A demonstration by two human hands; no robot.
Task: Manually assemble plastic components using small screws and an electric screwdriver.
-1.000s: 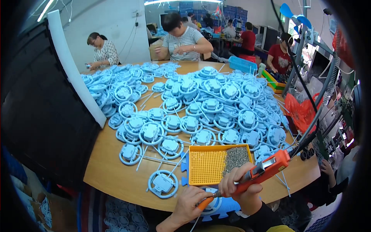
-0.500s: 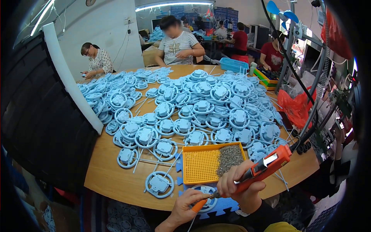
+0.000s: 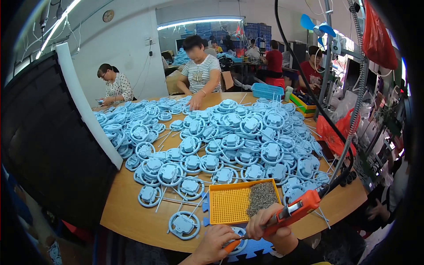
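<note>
Lower centre of the frame: red power screwdriver (image 3: 297, 211) held over a light-blue ring part (image 3: 240, 248)

Right hand (image 3: 271, 229): fingers clenched around the screwdriver's body; the tool slants from right down to its tip at lower left. Left hand (image 3: 214, 244), just left of the tip: fingers bent in toward it; whether they pinch anything, cannot tell. An orange piece (image 3: 232, 246) shows beside them, kind unclear. Ring part lies below the hands, partly hidden by them, at a blue foam mat (image 3: 258, 251); contact between tip and part cannot be made out. Just above the hands: yellow tray (image 3: 227, 205), small grey metal pieces (image 3: 262, 198) heaped in its right side. Left of the tray, a separate ring part (image 3: 183, 224) lies on the wooden worktop (image 3: 132, 217). Mid-frame: large heap of similar light-blue parts (image 3: 229, 141), thin rods among them. Upper centre: co-worker in a striped shirt (image 3: 201, 73), one hand at the heap's far edge
</note>
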